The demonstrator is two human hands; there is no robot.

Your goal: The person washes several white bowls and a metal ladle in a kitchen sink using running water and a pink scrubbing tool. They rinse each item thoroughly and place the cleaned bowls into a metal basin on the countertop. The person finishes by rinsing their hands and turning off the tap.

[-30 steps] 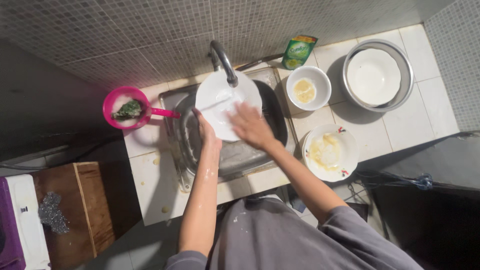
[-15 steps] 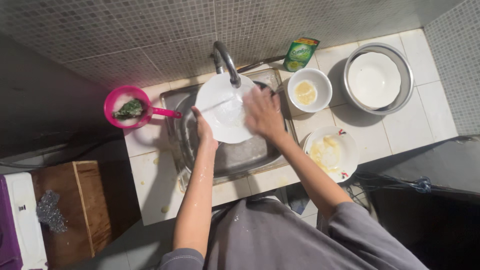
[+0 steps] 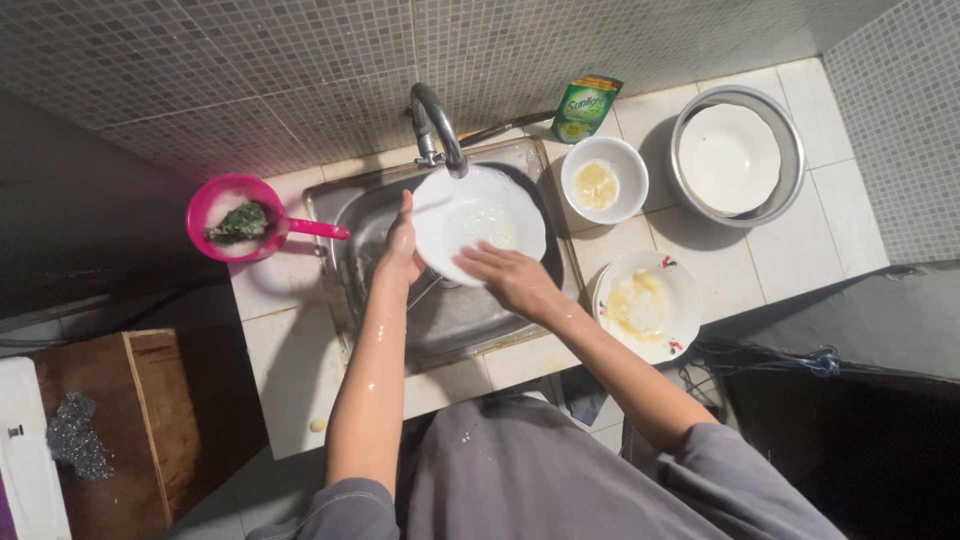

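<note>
Overhead, white tiled counter (image 3: 760, 265), steel sink (image 3: 450, 320), grey mosaic wall (image 3: 250, 70).

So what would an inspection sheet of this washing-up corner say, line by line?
Surface: white tiled counter around a steel sink.
Job's things: white plate held under the tap.
Clutter: pink ladle holding something green; small bowl; dirty plate; steel basin with a white plate inside; green soap pouch.
Hands: left hand grips the plate's rim; right hand rubs its face.
Cables: dark cords beside the counter.
Surroundings: mosaic wall; wooden board.
</note>
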